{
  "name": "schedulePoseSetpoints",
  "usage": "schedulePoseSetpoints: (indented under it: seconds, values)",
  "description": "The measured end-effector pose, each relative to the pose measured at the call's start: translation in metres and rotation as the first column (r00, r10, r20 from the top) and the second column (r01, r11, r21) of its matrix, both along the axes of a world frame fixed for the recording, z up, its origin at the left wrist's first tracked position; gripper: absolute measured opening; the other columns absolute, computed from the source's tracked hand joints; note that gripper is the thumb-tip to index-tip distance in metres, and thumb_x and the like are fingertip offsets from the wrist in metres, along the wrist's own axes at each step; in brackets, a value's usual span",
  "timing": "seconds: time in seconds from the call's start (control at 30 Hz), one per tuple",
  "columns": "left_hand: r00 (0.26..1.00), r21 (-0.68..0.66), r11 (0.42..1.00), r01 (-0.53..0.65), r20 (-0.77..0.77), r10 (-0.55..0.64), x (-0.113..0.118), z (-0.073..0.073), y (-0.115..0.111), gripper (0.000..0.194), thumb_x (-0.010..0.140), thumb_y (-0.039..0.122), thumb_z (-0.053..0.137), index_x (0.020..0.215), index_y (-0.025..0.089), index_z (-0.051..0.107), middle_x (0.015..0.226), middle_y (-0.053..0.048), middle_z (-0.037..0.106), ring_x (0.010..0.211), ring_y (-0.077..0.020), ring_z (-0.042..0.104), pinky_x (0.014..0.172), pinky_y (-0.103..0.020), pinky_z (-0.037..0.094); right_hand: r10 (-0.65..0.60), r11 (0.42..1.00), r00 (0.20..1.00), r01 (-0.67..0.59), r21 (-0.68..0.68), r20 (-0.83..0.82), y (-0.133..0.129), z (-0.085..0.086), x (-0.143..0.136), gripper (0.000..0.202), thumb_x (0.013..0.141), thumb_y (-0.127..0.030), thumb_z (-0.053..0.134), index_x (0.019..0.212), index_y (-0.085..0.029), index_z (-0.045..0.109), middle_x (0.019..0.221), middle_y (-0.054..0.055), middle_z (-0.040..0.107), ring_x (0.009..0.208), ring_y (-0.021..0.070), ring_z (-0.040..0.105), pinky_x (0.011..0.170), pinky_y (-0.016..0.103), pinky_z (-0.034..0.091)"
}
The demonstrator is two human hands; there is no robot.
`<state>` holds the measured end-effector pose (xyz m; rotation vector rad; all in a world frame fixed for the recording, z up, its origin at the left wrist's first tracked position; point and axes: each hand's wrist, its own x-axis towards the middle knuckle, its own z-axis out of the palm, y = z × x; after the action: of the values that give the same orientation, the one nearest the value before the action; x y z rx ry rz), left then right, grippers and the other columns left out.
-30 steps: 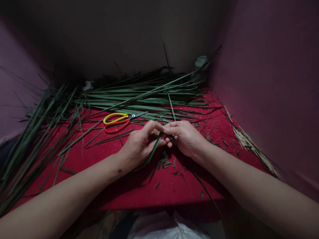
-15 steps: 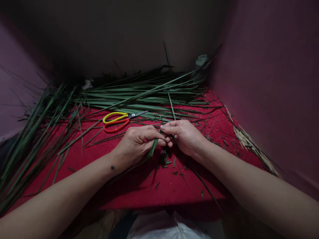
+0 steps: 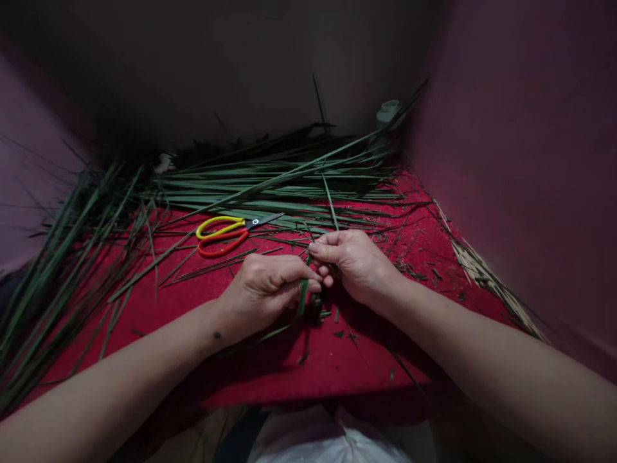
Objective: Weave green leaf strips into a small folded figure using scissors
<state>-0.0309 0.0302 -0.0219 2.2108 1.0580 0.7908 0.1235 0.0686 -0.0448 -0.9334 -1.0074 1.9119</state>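
Over the middle of the red cloth, my left hand [image 3: 270, 283] pinches a green leaf strip [image 3: 303, 302] that bends down below the fingers. My right hand [image 3: 354, 260] is closed just beside it, thumb and forefinger pressed on a small piece of leaf work mostly hidden by the fingers. From behind the right hand one narrow leaf blade [image 3: 330, 199] sticks up and away. Scissors [image 3: 224, 236] with one yellow and one red handle lie beyond the left hand, blades pointing right.
Long green leaves [image 3: 270, 183] are heaped across the back of the red cloth [image 3: 337, 379]. Another leaf bunch [image 3: 58, 257] spreads along the left. Pale thin sticks [image 3: 482, 276] lie at the right edge by the wall. A whitish jar [image 3: 388, 111] stands at the back right. Leaf clippings [image 3: 414, 267] are scattered about.
My left hand has moved slightly down and away from the right fingertips, and more of the leaf strip shows beneath it. My right hand stays nearly in place.
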Motion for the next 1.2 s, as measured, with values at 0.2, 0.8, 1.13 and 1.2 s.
schedulePoseSetpoints:
  seconds: [0.2,0.8,1.13,1.2]
  values:
    - [0.999,0.061,0.998,-0.002,0.035,0.000,0.001,-0.003,-0.001,0.015,0.078,0.012,0.059,0.083,0.020,0.071,0.076,0.000,0.072,0.067,-0.0101,0.065,0.060,-0.015,0.046,-0.023,0.999,1.000,0.024,0.038,-0.010,0.001,-0.002,-0.002,0.023,0.065,-0.025,0.069,0.056,-0.015,0.051,0.042,-0.005,0.048,0.034,0.0054,0.043,0.033,0.016,0.035]
    - [1.000,0.370,0.929,0.026,-0.025,-0.018,0.001,-0.010,0.004,0.011,0.077,0.010,0.060,0.084,0.015,0.067,0.063,0.000,0.063,0.053,-0.0062,0.057,0.052,-0.013,0.042,0.149,0.988,0.983,-0.144,0.057,-0.107,0.018,0.000,0.015,0.016,0.061,-0.022,0.073,0.068,-0.010,0.064,0.052,-0.001,0.056,0.045,0.0087,0.054,0.045,0.020,0.044]
    - [0.998,0.122,0.991,0.054,-0.033,-0.050,-0.001,0.001,0.004,0.019,0.081,0.014,0.055,0.097,0.017,0.066,0.083,-0.004,0.070,0.075,-0.0121,0.065,0.070,-0.019,0.049,0.109,0.994,0.989,-0.106,0.030,-0.104,0.021,-0.003,0.015,0.014,0.059,-0.017,0.072,0.064,-0.010,0.060,0.051,0.000,0.057,0.042,0.0098,0.055,0.041,0.021,0.045]
    - [0.999,-0.012,0.999,0.031,0.033,-0.031,-0.002,0.002,0.004,0.027,0.082,0.017,0.054,0.108,0.019,0.061,0.091,-0.005,0.070,0.082,-0.0141,0.065,0.075,-0.022,0.049,0.111,0.994,0.987,-0.109,0.031,-0.117,0.020,-0.003,0.015,0.013,0.059,-0.016,0.071,0.065,-0.010,0.060,0.052,0.000,0.057,0.042,0.0094,0.054,0.041,0.021,0.045]
